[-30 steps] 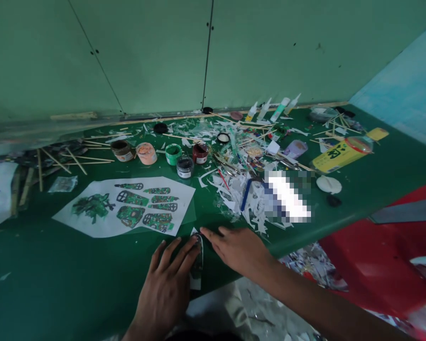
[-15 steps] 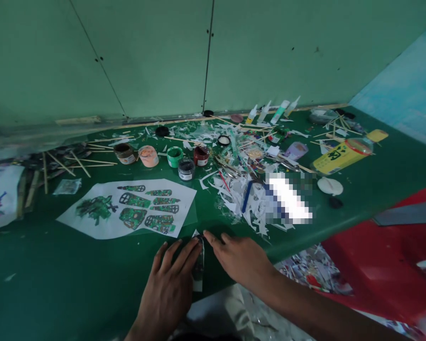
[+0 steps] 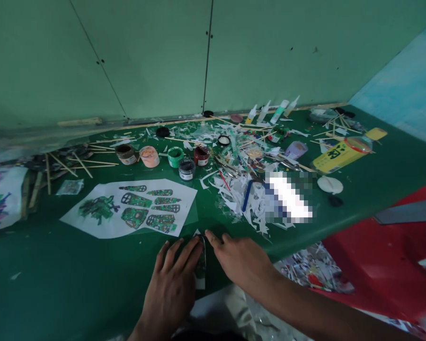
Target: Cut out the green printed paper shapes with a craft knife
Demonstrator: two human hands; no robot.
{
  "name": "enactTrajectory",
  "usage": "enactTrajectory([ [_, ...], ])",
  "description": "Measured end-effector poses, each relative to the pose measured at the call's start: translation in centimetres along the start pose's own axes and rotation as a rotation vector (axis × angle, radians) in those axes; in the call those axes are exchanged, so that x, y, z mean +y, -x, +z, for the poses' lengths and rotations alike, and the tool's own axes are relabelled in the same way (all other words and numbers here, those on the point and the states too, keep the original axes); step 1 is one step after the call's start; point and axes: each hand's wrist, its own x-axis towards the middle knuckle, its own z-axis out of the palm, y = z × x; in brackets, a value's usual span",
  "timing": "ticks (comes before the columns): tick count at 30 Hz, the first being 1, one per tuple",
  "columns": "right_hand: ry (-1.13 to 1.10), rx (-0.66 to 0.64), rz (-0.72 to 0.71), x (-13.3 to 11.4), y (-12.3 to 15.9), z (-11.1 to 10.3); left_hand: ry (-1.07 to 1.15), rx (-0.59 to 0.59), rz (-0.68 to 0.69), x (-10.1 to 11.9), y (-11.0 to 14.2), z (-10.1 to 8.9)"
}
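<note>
My left hand (image 3: 170, 279) lies flat on the green table (image 3: 57, 284) near its front edge, fingers stretched out over a small painted paper cut-out (image 3: 200, 260). My right hand (image 3: 241, 260) rests flat just to the right of that piece, its fingertips touching the top end of the cut-out. Both hands press down; neither grips anything. Beyond the hands lies a white sheet (image 3: 131, 208) with several green painted shapes.
Small open paint pots (image 3: 173, 156) stand in a row behind the sheet. A heap of white paper scraps (image 3: 244, 189), sticks and glue tubes (image 3: 270, 111) covers the middle back. A yellow bottle (image 3: 341, 154) lies at the right. A red surface (image 3: 383, 255) is beyond the table's right edge.
Both hands have stayed pressed on the cut-out, shifting only slightly. The view has drifted a little to the left.
</note>
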Motion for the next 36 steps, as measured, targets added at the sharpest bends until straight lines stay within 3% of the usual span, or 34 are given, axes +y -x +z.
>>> enactTrajectory([
  [7, 0.016, 0.043, -0.083, 1.5, -0.4, -0.3, 0.03, 0.0, -0.048, 0.8, -0.3, 0.1],
  [13, -0.007, 0.035, -0.018, 0.7, 0.0, 0.7, 0.018, 0.03, -0.048, 0.7, 0.0, 0.3],
  [20, 0.004, -0.008, 0.004, 0.5, 0.5, 0.0, 0.008, 0.048, -0.057, 0.9, -0.2, 0.3],
  [36, 0.024, 0.024, 0.06, -0.5, 1.0, -0.3, -0.003, 0.083, -0.101, 1.9, -0.4, 0.6],
])
